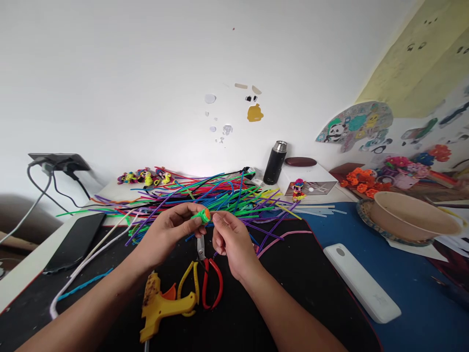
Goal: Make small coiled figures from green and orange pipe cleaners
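My left hand (175, 226) pinches a small green coil (200, 215) with an orange end, which looks wound from pipe cleaner. Against the orange end, the thumb and fingers of my right hand (231, 238) are closed together; what lies between them is too small to tell. Below my hands, red-handled scissors (212, 288) lie on the black mat (286, 288), blades partly hidden. Beside them are yellow-handled pliers (195, 281) and a yellow hot glue gun (164, 305). Behind the hands spreads a pile of colourful pipe cleaners (227, 195).
A black phone (75, 242) lies at left, near a power strip (60, 161) with cables. At the back stand a black thermos (274, 164) and a white box (311, 181) with a small figure (298, 189). To the right are a white power bank (361, 281) and a beige bowl (414, 215).
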The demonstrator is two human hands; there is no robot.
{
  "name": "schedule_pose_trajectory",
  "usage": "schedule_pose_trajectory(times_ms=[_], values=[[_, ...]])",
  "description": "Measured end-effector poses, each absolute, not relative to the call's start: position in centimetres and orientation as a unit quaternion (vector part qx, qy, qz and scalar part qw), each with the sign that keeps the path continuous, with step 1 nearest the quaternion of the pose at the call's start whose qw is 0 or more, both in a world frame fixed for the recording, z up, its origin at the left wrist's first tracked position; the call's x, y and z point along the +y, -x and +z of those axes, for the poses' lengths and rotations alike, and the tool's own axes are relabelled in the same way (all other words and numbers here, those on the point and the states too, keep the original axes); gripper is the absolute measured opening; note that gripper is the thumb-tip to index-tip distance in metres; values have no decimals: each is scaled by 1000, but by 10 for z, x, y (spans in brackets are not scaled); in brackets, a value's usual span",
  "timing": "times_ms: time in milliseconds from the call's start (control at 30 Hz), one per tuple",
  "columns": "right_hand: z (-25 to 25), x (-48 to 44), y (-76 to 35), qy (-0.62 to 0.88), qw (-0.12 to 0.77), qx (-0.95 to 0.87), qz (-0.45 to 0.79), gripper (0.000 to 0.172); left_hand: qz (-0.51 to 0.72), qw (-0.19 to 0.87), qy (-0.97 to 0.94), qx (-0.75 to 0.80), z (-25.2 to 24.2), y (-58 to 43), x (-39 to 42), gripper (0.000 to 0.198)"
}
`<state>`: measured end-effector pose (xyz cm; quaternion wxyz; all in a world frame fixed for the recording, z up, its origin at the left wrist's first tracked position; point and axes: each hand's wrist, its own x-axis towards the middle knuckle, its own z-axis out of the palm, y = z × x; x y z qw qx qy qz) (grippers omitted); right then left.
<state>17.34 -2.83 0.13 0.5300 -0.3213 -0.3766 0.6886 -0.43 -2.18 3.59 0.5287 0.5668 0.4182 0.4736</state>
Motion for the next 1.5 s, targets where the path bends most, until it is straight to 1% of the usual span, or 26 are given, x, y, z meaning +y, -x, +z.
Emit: schedule_pose_trajectory(times_ms=[200,333,500,667,800,867,967,1067,1133,1300,1367,1500], values=[[1,-28,-173,323,530,-377,687,55,452,547,-568,418,37,2,-22,42],[2,-28,-175,328,536,-379,679,55,481,554,-534,420,39,3,-19,48],[5,-28,-177,333,532,-400,667,59,481,566,-527,414,41,6,-19,43],[0,-29,-174,319,515,-432,668,54,430,569,-549,436,42,4,-21,49],[-5,-29,-173,317,513,-437,668,49,416,558,-554,456,42,3,-21,51],[-5,-29,-172,318,512,-436,668,49,418,563,-556,447,40,4,-20,53],[-3,-28,-173,323,522,-423,666,49,436,586,-561,391,36,8,-18,57],[0,-28,-175,331,530,-403,669,50,437,595,-575,352,34,9,-16,54],[1,-27,-175,332,529,-394,674,50,433,592,-580,355,35,8,-16,53],[2,-28,-175,327,522,-391,684,49,433,587,-578,366,35,6,-16,41],[2,-29,-175,327,521,-392,684,49,433,579,-581,373,35,7,-16,42],[1,-28,-175,324,521,-392,685,50,430,552,-599,389,33,9,-16,50]])
